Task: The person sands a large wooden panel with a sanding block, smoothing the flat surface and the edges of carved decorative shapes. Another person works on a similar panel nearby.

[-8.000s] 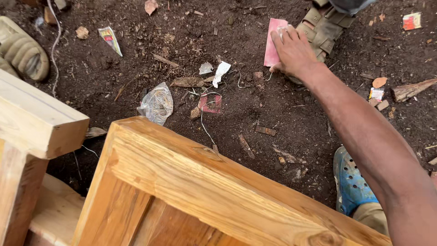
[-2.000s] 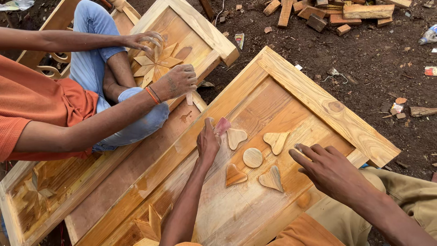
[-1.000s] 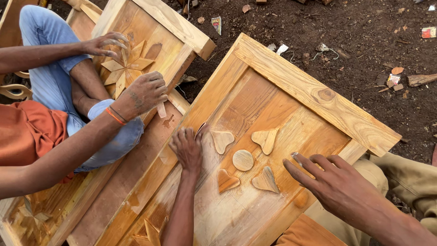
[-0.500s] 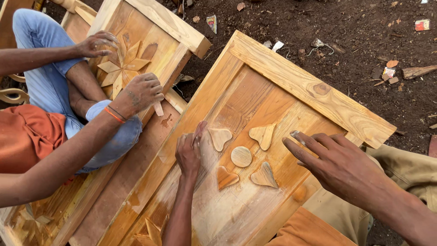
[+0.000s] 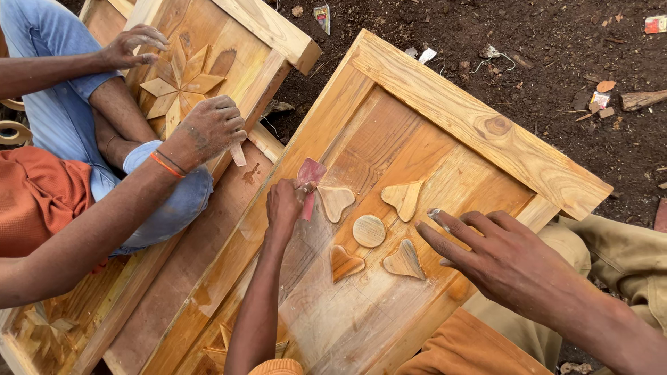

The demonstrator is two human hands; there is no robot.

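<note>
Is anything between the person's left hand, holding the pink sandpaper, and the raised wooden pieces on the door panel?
Nothing visible. The left hand presses the pink sandpaper piece on the panel right beside the nearest heart-shaped wooden piece; the right hand rests apart, beside another.

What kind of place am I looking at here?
Probably an open-air woodworking yard. Framed wooden panels with carved heart pieces lie on bare dirt ground strewn with wood scraps, the left hand rubs pink sandpaper on one, and another person works alongside.

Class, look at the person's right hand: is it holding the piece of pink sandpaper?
No, the right hand rests open-fingered on the wooden panel, while the pink sandpaper is pinched in the left hand.
</note>
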